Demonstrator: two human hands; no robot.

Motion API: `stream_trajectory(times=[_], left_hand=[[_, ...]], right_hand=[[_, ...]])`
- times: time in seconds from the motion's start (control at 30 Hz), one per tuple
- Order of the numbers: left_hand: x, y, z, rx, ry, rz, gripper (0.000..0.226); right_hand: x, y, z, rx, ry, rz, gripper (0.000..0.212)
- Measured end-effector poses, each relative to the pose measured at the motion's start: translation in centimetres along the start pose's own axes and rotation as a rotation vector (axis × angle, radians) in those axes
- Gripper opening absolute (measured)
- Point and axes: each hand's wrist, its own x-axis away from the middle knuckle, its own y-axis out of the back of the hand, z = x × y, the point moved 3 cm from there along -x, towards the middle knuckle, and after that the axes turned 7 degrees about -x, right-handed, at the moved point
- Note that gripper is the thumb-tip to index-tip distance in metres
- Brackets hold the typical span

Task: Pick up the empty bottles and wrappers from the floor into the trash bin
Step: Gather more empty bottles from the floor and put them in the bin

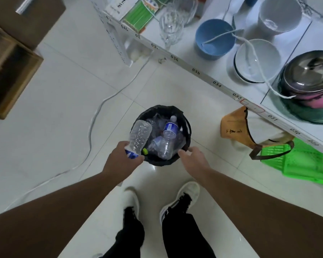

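A round trash bin [188, 130] lined with a black bag stands on the white tile floor in front of my feet. Several clear plastic bottles lie inside it, one with a blue label [169, 128]. My left hand [122, 162] grips a crumpled clear bottle [139, 135] by its blue-labelled neck end, holding it over the bin's left rim with its base pointing away from me. My right hand [191, 157] rests at the bin's near right rim with fingers apart and nothing in it.
A white table [209, 79] with bowls, glasses and a steel pot runs along the right. An orange bag [235, 127] and green baskets [302, 159] sit under it. A white cable [93, 116] snakes across the floor at left. A wooden box [9, 71] stands far left.
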Motion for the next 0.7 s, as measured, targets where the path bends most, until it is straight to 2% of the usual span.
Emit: stream_trajectory(times=[0.2,0.3,0.37,0.43,0.57,0.7], left_hand=[[-4.3,-2.4,-2.2,-0.103,-0.079,0.055,0.082],[-6.2,-3.9,-4.0,-0.106,-0.132,0.097,0.095],[-7.2,-4.3,-5.3,-0.193,-0.159,0.112,0.103],[-7.7,-3.9,-6.4,-0.339,-0.227,0.082,0.1],[-7.5,-2.0,-8.2,-0.571,-0.4,0.046,0.086],[-5.4,-0.3,-10.0,-0.683,-0.607,0.037,0.086]], right_hand=[[0.9,0.8,-2.4,-0.044,-0.035,-0.082,0.057],[2.7,-0.7,-4.4,-0.11,-0.057,-0.134,0.05],[4.0,-1.9,-6.3,-0.162,-0.096,-0.157,0.047],[5.0,-2.6,-8.5,-0.242,-0.136,-0.192,0.044],[6.8,-2.4,-12.4,-0.407,-0.256,-0.287,0.057],[9.6,-1.6,-15.1,-0.51,-0.294,-0.327,0.068]])
